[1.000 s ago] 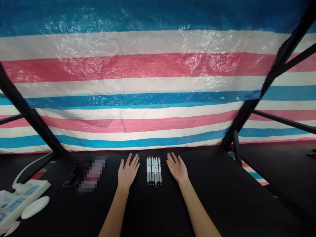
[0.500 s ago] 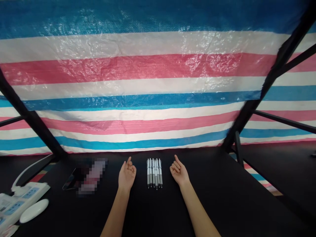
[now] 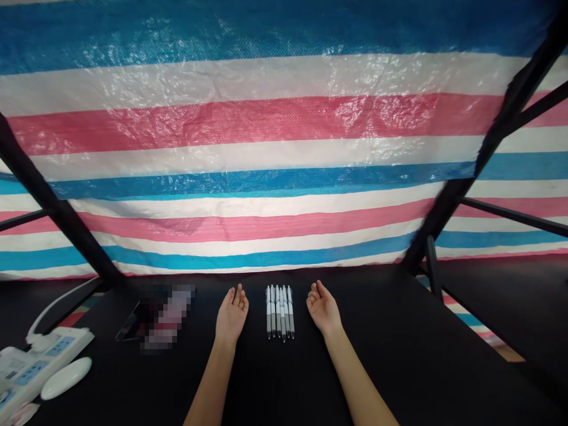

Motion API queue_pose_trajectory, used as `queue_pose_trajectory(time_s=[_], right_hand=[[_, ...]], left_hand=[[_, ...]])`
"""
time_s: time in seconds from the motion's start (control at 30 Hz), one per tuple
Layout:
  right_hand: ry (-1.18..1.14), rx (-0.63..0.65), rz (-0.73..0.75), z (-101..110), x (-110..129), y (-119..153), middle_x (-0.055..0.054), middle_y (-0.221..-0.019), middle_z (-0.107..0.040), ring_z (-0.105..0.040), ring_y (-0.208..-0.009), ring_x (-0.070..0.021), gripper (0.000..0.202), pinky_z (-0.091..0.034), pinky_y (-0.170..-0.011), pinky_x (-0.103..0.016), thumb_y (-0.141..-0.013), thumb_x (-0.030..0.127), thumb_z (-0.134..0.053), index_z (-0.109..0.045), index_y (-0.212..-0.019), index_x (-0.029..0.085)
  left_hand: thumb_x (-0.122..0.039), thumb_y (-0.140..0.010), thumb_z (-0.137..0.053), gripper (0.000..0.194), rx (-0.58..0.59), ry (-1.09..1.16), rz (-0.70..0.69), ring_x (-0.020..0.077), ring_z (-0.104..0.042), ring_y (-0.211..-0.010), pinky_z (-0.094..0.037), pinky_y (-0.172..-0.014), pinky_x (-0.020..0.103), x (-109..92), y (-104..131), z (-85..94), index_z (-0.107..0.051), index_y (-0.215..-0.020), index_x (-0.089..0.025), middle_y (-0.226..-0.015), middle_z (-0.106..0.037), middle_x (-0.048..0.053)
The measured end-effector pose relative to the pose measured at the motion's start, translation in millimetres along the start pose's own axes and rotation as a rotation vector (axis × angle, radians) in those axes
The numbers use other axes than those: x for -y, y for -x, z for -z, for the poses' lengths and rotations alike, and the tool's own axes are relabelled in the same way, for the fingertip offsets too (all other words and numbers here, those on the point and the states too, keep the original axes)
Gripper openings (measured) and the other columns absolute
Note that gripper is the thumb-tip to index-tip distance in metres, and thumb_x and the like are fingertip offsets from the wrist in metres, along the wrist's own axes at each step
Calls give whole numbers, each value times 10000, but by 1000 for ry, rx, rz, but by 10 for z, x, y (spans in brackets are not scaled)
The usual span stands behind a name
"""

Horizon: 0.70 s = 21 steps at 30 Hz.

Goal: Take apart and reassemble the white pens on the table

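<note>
Several white-and-grey pens (image 3: pixel 280 312) lie side by side on the black table (image 3: pixel 284 384), tips toward me. To their left rests my left hand (image 3: pixel 232 313), palm up, with its fingers loosely curled and slightly apart. On the other side of the pens is my right hand (image 3: pixel 323 306), palm turned up and inward, fingers half bent. Neither hand touches the pens, and both palms show nothing in them.
At the left stand a white power strip (image 3: pixel 47 358) with a plugged cable and a white oval object (image 3: pixel 66 378). A dark phone-like device (image 3: pixel 133 322) lies nearby, partly pixelated. Black frame bars (image 3: pixel 437 222) and a striped tarp (image 3: pixel 248 225) stand behind.
The fingers of my left hand have loosened from a pointing shape into a softer, more open curl. My right index finger has bent inward. The pens lie as before; the view has shifted slightly.
</note>
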State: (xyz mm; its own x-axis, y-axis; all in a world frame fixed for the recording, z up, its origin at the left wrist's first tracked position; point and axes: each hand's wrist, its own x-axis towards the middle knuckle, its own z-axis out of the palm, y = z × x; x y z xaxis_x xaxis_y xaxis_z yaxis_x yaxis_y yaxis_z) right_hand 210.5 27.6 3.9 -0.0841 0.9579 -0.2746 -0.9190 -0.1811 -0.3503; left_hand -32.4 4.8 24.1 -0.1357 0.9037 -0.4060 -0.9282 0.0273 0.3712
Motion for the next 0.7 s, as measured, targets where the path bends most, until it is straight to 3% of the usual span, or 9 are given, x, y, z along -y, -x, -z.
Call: queue_pose_trajectory(time_s=[0.1,0.3,0.5,0.7], right_hand=[[0,-2,-2,17,-13,-20,51,-632,-654,-568,-475,-48,88,-481,-441,-144,-766,127,-612,-571,-729,195],[-30,-76,52,-6,-36,-11,60,-632,-636,-562,-471,-52,255,-454,-409,-136,-713,14,-585,-573,-843,233],[6,-90,67,4,-51,-14,39,-754,-670,-629,-582,-67,354,-520,-489,-150,-676,-49,-574,-599,-892,230],[2,-70,53,31,-39,-27,45,-721,-666,-621,-562,-61,266,-518,-497,-156,-720,10,-582,-599,-870,229]], left_hand=[[-119,-879,-408,177,-20,4,-7,93,-632,-679,-511,-599,211,4,8,-19,-554,-792,-168,-818,-646,31],[-51,-863,-434,186,-46,-14,-55,65,-608,-598,-507,-593,185,29,2,-39,-570,-817,-169,-684,-601,-7],[53,-833,-397,294,-7,-27,-104,50,-623,-661,-513,-643,152,54,-25,0,-586,-874,-169,-765,-626,6],[-49,-876,-418,194,-19,19,-51,50,-596,-563,-517,-573,163,31,-26,-8,-584,-844,-146,-713,-622,6]])
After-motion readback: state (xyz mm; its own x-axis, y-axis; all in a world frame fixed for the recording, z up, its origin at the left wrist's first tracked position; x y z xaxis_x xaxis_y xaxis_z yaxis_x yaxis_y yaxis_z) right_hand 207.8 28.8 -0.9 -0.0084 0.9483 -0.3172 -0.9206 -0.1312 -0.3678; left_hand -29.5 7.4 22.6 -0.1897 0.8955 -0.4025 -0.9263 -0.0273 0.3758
